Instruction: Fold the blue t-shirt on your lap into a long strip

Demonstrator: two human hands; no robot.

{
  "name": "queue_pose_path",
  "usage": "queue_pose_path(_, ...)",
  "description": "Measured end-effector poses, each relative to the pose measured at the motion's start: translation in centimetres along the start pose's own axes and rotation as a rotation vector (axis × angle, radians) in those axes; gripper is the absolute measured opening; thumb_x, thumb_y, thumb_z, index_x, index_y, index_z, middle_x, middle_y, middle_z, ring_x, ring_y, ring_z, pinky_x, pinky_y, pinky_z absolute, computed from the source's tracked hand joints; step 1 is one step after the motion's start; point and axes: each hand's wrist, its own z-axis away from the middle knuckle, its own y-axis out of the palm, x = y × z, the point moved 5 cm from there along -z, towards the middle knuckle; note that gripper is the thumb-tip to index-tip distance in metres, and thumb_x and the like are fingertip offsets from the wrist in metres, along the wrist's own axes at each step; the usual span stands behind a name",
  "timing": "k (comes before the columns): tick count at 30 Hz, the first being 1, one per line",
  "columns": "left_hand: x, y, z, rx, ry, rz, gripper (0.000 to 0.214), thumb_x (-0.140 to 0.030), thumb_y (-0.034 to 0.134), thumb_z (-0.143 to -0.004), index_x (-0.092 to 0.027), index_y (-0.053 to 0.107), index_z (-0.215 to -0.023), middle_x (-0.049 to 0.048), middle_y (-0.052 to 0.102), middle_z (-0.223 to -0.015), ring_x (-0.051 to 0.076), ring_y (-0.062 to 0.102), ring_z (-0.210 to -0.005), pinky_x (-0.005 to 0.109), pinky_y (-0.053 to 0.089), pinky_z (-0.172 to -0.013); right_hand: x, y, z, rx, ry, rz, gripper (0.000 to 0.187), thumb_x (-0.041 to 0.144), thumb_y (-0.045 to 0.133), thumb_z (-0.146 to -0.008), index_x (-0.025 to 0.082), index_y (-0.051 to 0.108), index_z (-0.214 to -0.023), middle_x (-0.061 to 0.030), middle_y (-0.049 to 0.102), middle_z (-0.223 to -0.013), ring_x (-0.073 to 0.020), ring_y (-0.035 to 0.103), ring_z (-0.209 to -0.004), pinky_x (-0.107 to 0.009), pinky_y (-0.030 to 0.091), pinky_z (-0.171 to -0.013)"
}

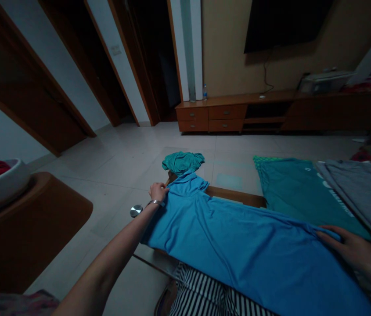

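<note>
Blue T-shirt (238, 245) lies spread flat on a low wooden desk (234, 196), its long axis running from the far left end, where a short sleeve and the shoulder sit, to the near right end, where the hem comes toward the person. The left hand (157, 192) is stretched out to that far left end, its fingers (163, 189) curled onto the cloth at the sleeve's edge; they look pinched on the fabric, though in this dim light I cannot say for certain that they grip it rather than press it. A metal bangle (155, 202) circles that wrist. The right hand (356, 252) rests at the opposite end of the shirt, palm down, fingers spread and flat on the blue cloth, closed on nothing. So the two hands sit at the two ends of the shirt's length, the left at the far end and the right at the near end (the right is much the closer to the body).

Just beyond the shirt's far end, on the tiled floor (119, 158), lies a crumpled teal garment (182, 161). Right of the shirt, touching its edge, a dark teal shirt with white lettering (299, 188) is laid flat, and a grey garment (359, 193) overlaps that one farther right. Under the shirt's near edge a black-and-white striped cloth (205, 294) shows. Left of the shirt, near the bangle, a small round shiny disc (135, 210) sits on the floor.
</note>
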Motion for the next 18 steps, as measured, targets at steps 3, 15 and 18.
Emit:
queue_pose_path(3, -0.7, 0.3, 0.1, 0.032, 0.104, -0.009, 0.014, -0.03, 0.063, -0.076, -0.018, 0.066, -0.084, 0.0073, 0.065, -0.098, 0.023, 0.054, -0.099, 0.029, 0.037, -0.075, 0.2, 0.6, 0.7, 0.124, 0.076, 0.02, 0.041, 0.061, 0.066, -0.052, 0.029, 0.074, -0.077, -0.0126, 0.071, -0.079, -0.0286, 0.063, -0.066, -0.038, 0.044, -0.06)
queue_pose_path(15, -1.6, 0.2, 0.0, -0.047, 0.219, -0.208, 0.017, -0.028, 0.044, -0.089, -0.017, 0.053, -0.097, 0.0121, 0.061, -0.099, 0.023, 0.058, -0.089, 0.029, 0.039, -0.068, 0.5, -0.9, -0.2, -0.112, 0.074, 0.105, 0.054, 0.058, 0.05, -0.071, 0.012, 0.067, -0.091, -0.0153, 0.069, -0.088, -0.0293, 0.063, -0.083, -0.038, 0.046, -0.073)
queue_pose_path(18, -2.1, 0.1, 0.4, -0.033, 0.201, -0.265, 0.024, -0.031, 0.037, -0.092, -0.017, 0.052, -0.103, 0.0149, 0.061, -0.104, 0.026, 0.06, -0.09, 0.03, 0.041, -0.067, 1.4, -0.6, -0.2, -0.134, 0.098, 0.292, 0.055, 0.056, 0.048, -0.077, 0.01, 0.067, -0.1, -0.0179, 0.069, -0.091, -0.0316, 0.063, -0.085, -0.039, 0.046, -0.073)
